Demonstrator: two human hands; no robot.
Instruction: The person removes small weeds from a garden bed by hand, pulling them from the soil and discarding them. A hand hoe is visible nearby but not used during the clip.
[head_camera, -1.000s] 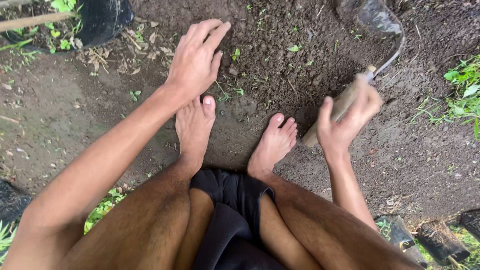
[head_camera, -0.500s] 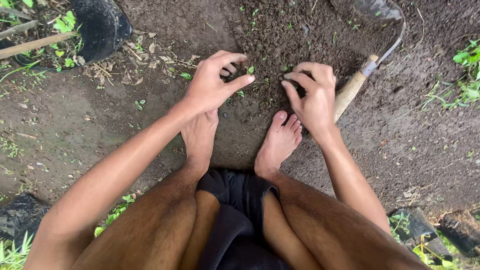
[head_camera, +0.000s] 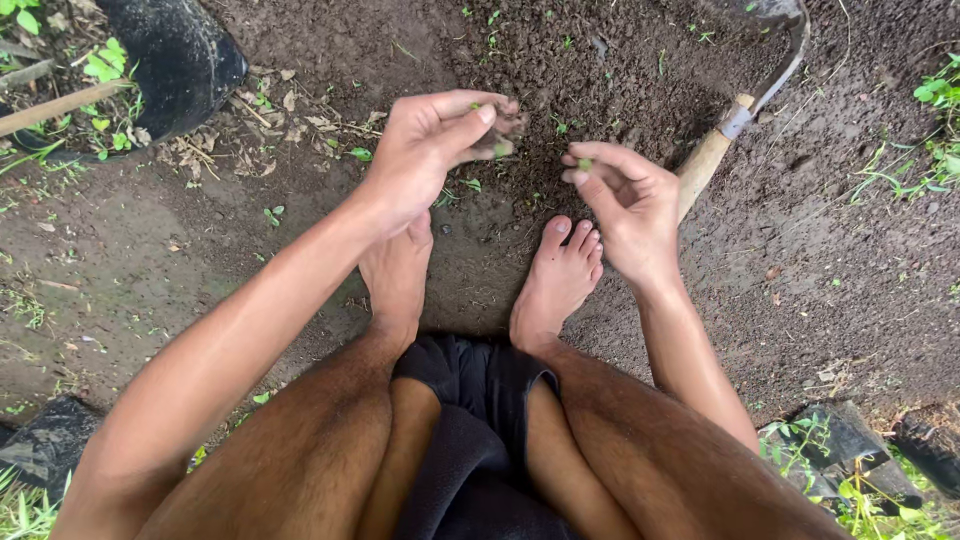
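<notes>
Squatting over dark soil (head_camera: 620, 70), the left hand (head_camera: 430, 150) pinches a soily green sprout (head_camera: 500, 148) between thumb and fingers. The right hand (head_camera: 625, 205) pinches a tiny seedling (head_camera: 584, 163); a wooden-handled sickle (head_camera: 715, 150) lies just beside it.

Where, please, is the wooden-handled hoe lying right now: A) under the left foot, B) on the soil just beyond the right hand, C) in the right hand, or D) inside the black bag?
B: the hoe lies on the soil behind the right hand, which pinches a tiny green sprout instead of gripping it.
</notes>
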